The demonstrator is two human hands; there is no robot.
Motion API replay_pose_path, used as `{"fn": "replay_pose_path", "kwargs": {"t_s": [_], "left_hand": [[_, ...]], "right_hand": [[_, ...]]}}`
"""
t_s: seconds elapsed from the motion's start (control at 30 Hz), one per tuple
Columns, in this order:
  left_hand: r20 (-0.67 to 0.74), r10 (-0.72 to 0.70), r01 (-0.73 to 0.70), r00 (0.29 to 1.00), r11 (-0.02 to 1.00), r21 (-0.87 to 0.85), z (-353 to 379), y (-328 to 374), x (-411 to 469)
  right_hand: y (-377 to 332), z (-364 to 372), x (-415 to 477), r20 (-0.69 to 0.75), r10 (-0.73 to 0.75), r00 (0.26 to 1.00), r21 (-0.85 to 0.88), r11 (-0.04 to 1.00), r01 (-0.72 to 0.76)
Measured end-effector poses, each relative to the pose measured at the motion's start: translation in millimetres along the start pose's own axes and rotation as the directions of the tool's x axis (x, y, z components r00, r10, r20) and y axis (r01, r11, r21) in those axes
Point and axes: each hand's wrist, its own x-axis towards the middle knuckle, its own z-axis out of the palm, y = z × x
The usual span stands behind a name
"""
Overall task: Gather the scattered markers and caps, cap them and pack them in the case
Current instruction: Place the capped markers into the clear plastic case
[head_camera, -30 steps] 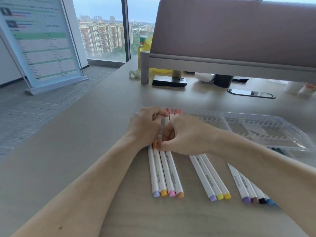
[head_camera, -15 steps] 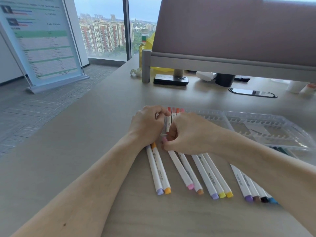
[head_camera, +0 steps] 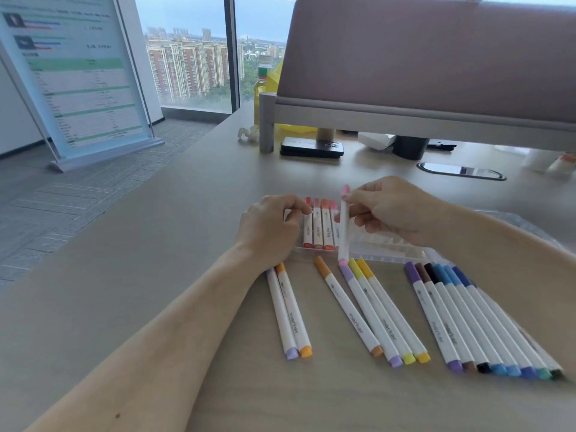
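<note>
Now, low in frame, capped markers loose on the tabletop; mid-frame, pink marker newly lifted clear, pinched by right fingers over the case beside four packed reds, ready for slotting; left fingers curled, hold unclear.

The clear case holds white markers capped red, orange and pink. The pink marker at centre has a white barrel. At lower right, the row of markers runs purple, brown, black, blue, green. The table is pale wood grain.
</note>
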Motion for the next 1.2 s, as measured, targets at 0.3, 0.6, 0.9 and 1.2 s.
{"fn": "replay_pose_path", "kwargs": {"t_s": [0.3, 0.6, 0.9, 1.2], "left_hand": [[0.077, 0.084, -0.086, 0.993, 0.996, 0.021, -0.6, -1.9, -1.2], [0.272, 0.157, -0.180, 0.949, 0.982, 0.062, -3.9, 8.8, -5.7], [0.230, 0.188, -0.217, 0.955, 0.970, 0.109, 4.6, 23.9, 23.9], [0.245, 0.230, -0.240, 0.942, 0.971, 0.012, 9.3, 8.3, 26.7]], "right_hand": [[11.1, -3.5, 11.0, -0.036, 0.038, 0.999, 0.225, 0.974, -0.029], [22.6, -12.5, 8.5, -0.095, 0.049, 0.994, 0.231, 0.973, -0.025], [26.5, -11.0, 12.0, 0.019, 0.023, 1.000, 0.208, 0.978, -0.026], [28.5, -9.4, 23.7, 0.112, -0.027, 0.993, 0.038, 0.999, 0.023]]}}
